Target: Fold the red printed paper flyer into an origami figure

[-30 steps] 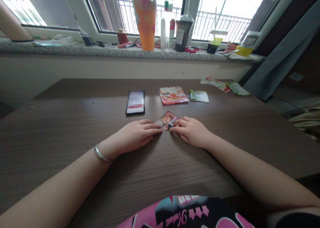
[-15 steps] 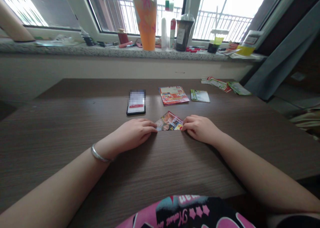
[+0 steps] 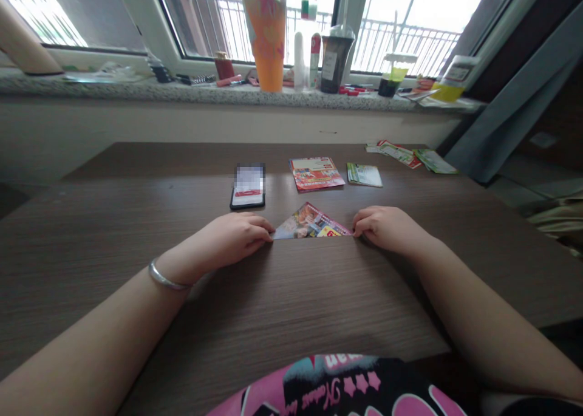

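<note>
Paper is lying flat near the middle of the dark wood-grain desk (image 3: 291,319): a glossy, colourfully printed leaflet folded into a triangle (image 3: 312,225), its long edge facing the person and its peak pointing toward the window. The left hand (image 3: 232,237), with a silver bangle (image 3: 164,277) on its wrist, is resting palm down with its fingers loosely curled, and its fingertips are pressing on the triangle's left corner. The right hand (image 3: 387,228) is doing the same at the right corner. Neither hand is closing around the paper; both are pinning it against the desk, 1 at each end of the near edge.

Pressing this crease well is, in my judgement, a matter of bearing straight down through the fingertips and running along the whole edge, so that the layers are not sliding apart.

Beyond the triangle, a black smartphone (image 3: 248,188), a red rectangular flyer (image 3: 316,173) and a small green card (image 3: 364,175) are lying in a row. A tall orange plastic cup (image 3: 267,36) is standing on the speckled stone windowsill (image 3: 136,91).
</note>
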### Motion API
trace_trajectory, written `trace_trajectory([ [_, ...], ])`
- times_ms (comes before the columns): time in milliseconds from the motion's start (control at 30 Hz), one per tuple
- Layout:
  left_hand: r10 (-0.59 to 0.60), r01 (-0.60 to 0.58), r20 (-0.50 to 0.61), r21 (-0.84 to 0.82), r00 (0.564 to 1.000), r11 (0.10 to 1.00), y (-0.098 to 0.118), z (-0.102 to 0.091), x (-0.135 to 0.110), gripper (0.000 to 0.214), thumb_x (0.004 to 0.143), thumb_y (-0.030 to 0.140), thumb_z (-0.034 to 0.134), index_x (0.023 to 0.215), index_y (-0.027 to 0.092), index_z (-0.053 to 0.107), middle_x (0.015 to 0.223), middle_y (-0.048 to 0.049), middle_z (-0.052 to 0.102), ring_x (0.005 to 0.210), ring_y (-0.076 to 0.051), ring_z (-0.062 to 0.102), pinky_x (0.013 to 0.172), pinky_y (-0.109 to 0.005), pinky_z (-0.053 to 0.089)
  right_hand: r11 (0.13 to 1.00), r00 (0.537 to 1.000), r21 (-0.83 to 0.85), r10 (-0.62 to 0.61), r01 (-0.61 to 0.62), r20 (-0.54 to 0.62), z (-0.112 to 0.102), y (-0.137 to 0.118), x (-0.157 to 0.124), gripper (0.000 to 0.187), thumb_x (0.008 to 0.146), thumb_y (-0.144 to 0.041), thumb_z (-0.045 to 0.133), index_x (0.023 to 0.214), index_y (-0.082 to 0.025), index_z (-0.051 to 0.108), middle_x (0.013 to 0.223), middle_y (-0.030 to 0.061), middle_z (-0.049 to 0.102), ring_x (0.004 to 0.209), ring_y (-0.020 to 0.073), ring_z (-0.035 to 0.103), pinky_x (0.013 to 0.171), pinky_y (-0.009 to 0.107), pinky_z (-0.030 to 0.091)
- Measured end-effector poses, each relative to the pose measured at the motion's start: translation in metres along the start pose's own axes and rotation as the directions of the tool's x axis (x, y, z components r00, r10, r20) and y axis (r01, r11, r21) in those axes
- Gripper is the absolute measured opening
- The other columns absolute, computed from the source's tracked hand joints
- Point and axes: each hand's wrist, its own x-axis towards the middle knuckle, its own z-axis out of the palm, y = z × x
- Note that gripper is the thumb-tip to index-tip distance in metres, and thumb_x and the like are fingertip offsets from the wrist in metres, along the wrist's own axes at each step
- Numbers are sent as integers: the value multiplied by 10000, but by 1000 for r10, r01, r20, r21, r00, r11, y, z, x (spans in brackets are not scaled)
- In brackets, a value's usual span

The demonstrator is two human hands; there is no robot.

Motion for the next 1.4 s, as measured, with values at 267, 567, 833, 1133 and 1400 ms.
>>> trace_trajectory([
  [267,2,-2,-14,9,1000,1000,6,2,2,256,900,200,455,926,211,709,1184,-39,661,1043,-195,628,910,-349,517,991,991,-45,127,-128,-28,1,-4,1,257,844,-149,486,810,-255,718,940,-17,712,785,150,643,609,252,397],
  [567,88,-78,-97,101,991,992,24,2,8,247,930,203,433,989,170,671,1086,-93,683,998,-208,637,880,-359,527,997,992,54,-57,63,-109,6,-42,11,285,928,-252,451,1109,-281,669,1114,22,677,964,183,609,784,292,467],
  [833,206,-213,-71,-108,976,971,54,-6,14,188,907,169,495,979,208,664,1069,-50,675,1040,-176,609,942,-310,479,998,993,64,1,7,-120,8,-60,21,341,913,-390,509,1173,-212,642,1227,91,621,1099,256,556,958,424,452],
  [1133,-12,3,-117,-75,993,997,39,10,9,402,870,261,569,1268,210,551,1381,-95,517,1251,-249,489,1056,-434,411,943,986,289,-146,165,-86,15,-57,24,311,851,-422,609,1022,-162,610,1351,135,547,1241,247,512,1028,411,437],
  [1400,-13,5,-106,-81,994,997,29,12,7,409,889,306,567,1292,237,543,1266,-85,588,1181,-233,531,1013,-390,442,939,978,274,-189,207,-93,18,-58,21,420,802,-501,641,1075,-183,601,1395,124,511,1305,274,447,1061,467,389],
])
